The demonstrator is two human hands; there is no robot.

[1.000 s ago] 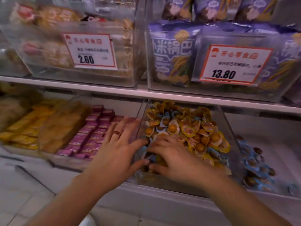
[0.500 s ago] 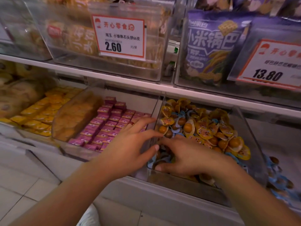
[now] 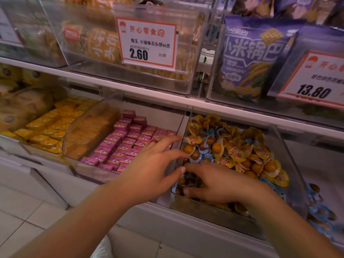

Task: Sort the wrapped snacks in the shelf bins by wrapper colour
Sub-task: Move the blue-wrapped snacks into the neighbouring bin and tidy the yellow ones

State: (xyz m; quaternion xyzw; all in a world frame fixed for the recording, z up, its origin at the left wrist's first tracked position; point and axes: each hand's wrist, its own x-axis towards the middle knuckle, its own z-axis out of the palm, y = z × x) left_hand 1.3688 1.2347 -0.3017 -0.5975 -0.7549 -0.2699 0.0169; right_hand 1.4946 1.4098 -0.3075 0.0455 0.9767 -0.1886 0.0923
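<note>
A clear bin [image 3: 285, 161] on the lower shelf holds a mixed heap of yellow-wrapped snacks [image 3: 242, 149] and blue-wrapped snacks [image 3: 203, 146]. My left hand [image 3: 149, 168] rests against the bin's left wall with its fingers spread and holds nothing. My right hand [image 3: 219, 185] is inside the bin's front left corner. Its thumb and fingers close around a cluster of brown snacks in blue wrappers [image 3: 188, 182]. The hand hides the snacks beneath it.
To the left, one bin holds pink boxes [image 3: 128, 140] and another holds yellow packets [image 3: 50, 125]. A bin of blue-wrapped snacks [image 3: 316, 202] stands at the right. The shelf edge [image 3: 149, 94] above carries bins with price tags [image 3: 147, 43]. Below lies tiled floor [image 3: 22, 220].
The view has swung left, so the bins sit further right in the frame. Both hands stay at the mixed bin's front left corner, and the right fingers have curled in over the blue-wrapped snacks.
</note>
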